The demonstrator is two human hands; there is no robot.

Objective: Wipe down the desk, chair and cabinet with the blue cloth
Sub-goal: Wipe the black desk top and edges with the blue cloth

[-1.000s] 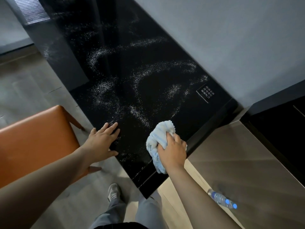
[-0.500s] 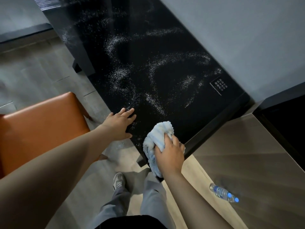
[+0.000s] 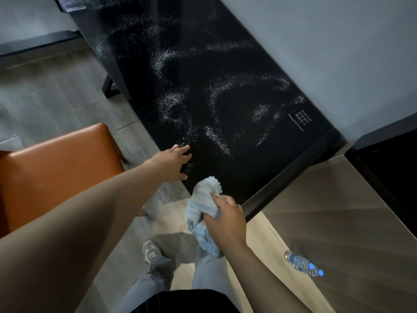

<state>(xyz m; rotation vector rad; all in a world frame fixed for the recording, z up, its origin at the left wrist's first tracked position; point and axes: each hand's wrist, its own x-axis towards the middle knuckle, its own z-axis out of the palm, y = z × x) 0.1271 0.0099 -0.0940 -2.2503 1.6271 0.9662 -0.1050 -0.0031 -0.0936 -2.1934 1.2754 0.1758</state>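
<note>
Plain grey wall (image 3: 338,53), grey wood-plank floor (image 3: 56,91), dark skirting (image 3: 38,44) at far left

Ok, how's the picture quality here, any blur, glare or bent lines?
Head view: light is dim and even; the desk carries pale vertical reflection streaks toward its far end; the wide-angle lens swells the near left forearm; the right hand and blue cloth look slightly soft, the white specks fairly crisp.

Desk top (image 3: 225,64), center: glossy black, smooth, dusted with fine white specks (image 3: 171,102). Blue cloth (image 3: 203,206): soft nubby terry, crumpled. Chair seat (image 3: 56,166), left: smooth orange leather-look, slight sheen. Cabinet top (image 3: 338,211), lower right: satin brown wood-grain. Floor (image 3: 45,93): matt grey wood-look planks. Water bottle (image 3: 302,264): clear plastic.
</note>
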